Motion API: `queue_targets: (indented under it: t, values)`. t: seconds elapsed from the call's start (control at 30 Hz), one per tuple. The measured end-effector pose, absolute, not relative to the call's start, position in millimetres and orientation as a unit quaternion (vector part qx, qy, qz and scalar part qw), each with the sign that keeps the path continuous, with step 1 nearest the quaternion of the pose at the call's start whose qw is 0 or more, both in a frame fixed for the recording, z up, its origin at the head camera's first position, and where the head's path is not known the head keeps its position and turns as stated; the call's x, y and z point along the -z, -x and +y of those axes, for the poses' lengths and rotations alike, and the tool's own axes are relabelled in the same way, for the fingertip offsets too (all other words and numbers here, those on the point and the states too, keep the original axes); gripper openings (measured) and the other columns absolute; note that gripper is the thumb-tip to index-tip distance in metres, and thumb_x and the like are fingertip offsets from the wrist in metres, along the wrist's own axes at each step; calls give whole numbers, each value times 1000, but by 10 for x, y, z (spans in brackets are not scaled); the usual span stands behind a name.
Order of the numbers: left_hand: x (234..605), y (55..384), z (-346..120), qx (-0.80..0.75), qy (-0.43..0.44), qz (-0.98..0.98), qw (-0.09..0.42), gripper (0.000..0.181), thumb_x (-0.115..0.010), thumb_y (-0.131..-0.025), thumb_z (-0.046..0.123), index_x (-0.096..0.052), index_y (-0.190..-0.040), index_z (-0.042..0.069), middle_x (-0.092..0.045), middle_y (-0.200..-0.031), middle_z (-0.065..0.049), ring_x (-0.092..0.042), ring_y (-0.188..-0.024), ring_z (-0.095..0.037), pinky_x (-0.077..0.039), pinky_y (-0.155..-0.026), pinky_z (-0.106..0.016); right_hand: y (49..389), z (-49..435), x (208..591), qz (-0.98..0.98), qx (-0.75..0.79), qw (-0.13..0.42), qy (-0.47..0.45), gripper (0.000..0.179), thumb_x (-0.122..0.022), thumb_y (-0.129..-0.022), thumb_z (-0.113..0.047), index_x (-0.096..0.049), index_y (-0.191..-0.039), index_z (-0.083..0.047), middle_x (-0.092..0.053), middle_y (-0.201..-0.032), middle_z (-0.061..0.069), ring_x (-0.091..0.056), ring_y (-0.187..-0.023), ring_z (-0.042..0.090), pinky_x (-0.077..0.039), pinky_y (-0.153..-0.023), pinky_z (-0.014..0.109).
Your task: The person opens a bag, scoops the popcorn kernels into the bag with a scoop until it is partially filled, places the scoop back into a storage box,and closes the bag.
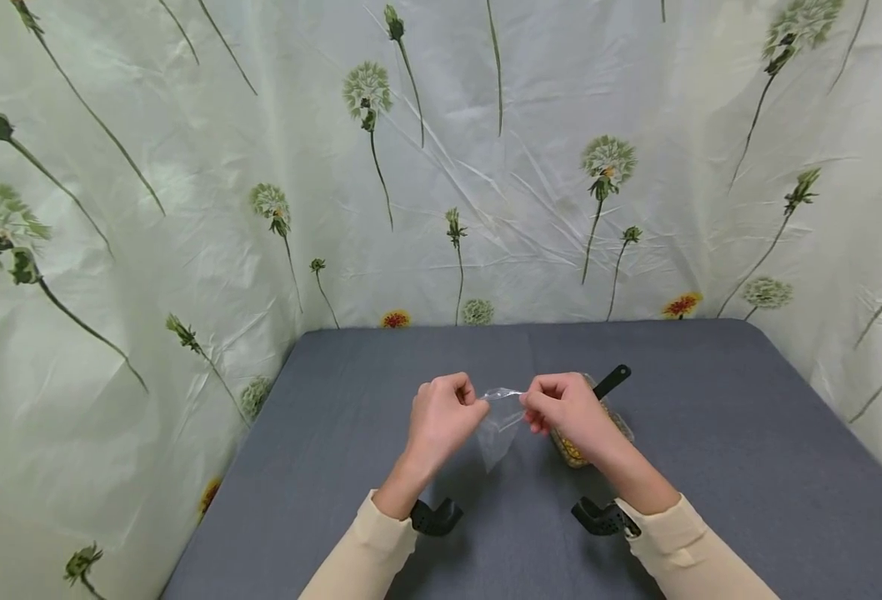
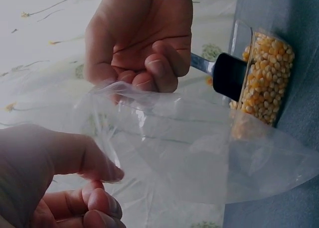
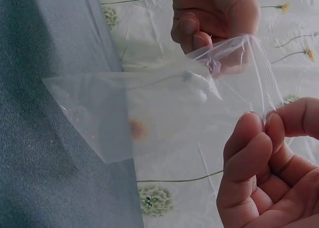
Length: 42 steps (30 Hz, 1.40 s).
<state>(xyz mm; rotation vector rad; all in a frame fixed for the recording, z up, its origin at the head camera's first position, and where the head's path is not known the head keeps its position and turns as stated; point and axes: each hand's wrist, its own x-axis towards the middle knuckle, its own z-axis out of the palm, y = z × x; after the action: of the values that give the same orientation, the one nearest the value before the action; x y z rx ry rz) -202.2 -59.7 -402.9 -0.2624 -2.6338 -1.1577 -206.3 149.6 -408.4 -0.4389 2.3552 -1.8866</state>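
Observation:
A clear plastic bag (image 1: 498,433) hangs between my two hands above the table. My left hand (image 1: 444,417) pinches one side of its top edge between thumb and fingers. Opposite it, my right hand (image 1: 567,410) pinches the other side of that edge. In the right wrist view the bag (image 3: 149,103) looks see-through, with nothing visible inside. Beyond the right hand stands a clear container (image 1: 624,427), partly hidden by that hand and wrist. Yellow corn kernels (image 2: 266,73) fill it, and a black scoop (image 2: 229,76) rests in it.
The scoop's black handle (image 1: 612,382) sticks up past the container's rim toward the back right. A grey cloth covers the table (image 1: 381,367). Behind and to the left hangs a pale curtain (image 1: 426,183) printed with dandelions.

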Motion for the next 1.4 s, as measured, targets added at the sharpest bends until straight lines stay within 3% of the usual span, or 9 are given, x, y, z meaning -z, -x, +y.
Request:
queue_targets:
  t: [0.33,0.47,0.63,0.8,0.9,1.03,1.13,1.23,1.4]
  values:
    - [3976,2018,-610,353,74,-925,120,17,-70,-75,11,-57,-69,20,-51,-59,6,-45,-50,-14,-33,-48,-31,2077,1577,4070,811,561,13,167,24,-63,-92,-4,-66,-69,-2,-65,-66,14,-62,-59,36,-54,-56,43]
    - [3997,1995,-618,346,71,-930,102,14,-72,-75,14,-61,-79,22,-58,-78,5,-50,-63,-15,-39,-55,-34,2062,1578,4128,828,538,5,157,25,-61,-89,-2,-64,-64,-6,-62,-58,7,-59,-57,40,-50,-51,40]
    - [3999,2003,-609,352,82,-929,82,18,-72,-75,14,-64,-87,25,-56,-94,5,-50,-69,-19,-40,-58,-37,2068,1587,4169,847,511,-13,149,27,-63,-84,-1,-62,-58,-10,-57,-53,5,-54,-49,28,-45,-49,35]
    - [4029,2045,-638,412,134,-900,43,29,-65,-81,7,-71,-103,26,-62,-109,7,-57,-96,-18,-42,-64,-36,2069,1591,4146,836,527,1,151,27,-62,-86,-2,-62,-61,-8,-60,-56,7,-56,-50,26,-50,-52,39]
    - [4032,2071,-667,467,170,-867,-3,38,-62,-88,9,-71,-119,29,-63,-122,13,-57,-109,-16,-48,-78,-40,2066,1590,4089,811,564,26,156,26,-60,-90,-2,-64,-65,-5,-64,-62,12,-61,-55,34,-55,-57,46]
    - [4030,2094,-691,491,235,-837,-66,47,-70,-95,37,-57,-140,37,-54,-139,20,-50,-127,-10,-39,-105,-50,2083,1609,4038,784,597,43,164,25,-59,-94,-3,-65,-69,-1,-65,-72,25,-62,-60,41,-56,-60,52]
    - [4065,2122,-675,471,292,-825,-108,76,-76,-87,53,-38,-152,43,-39,-151,23,-40,-139,-6,-38,-108,-49,2098,1646,4014,782,601,40,159,25,-60,-95,-5,-64,-71,1,-64,-76,29,-62,-63,43,-56,-61,52]
    - [4148,2154,-635,457,323,-819,-123,95,-81,-82,53,-23,-156,45,-29,-157,23,-34,-142,-5,-39,-107,-49,2098,1667,3997,784,602,38,148,25,-61,-95,-6,-63,-71,2,-64,-74,23,-62,-65,46,-56,-61,51]
    - [4296,2184,-565,472,328,-813,-95,103,-86,-78,47,-20,-157,43,-27,-159,20,-27,-145,-5,-35,-110,-52,2088,1663,4002,780,606,40,148,25,-62,-95,-7,-63,-71,2,-64,-72,19,-61,-68,51,-57,-62,50]
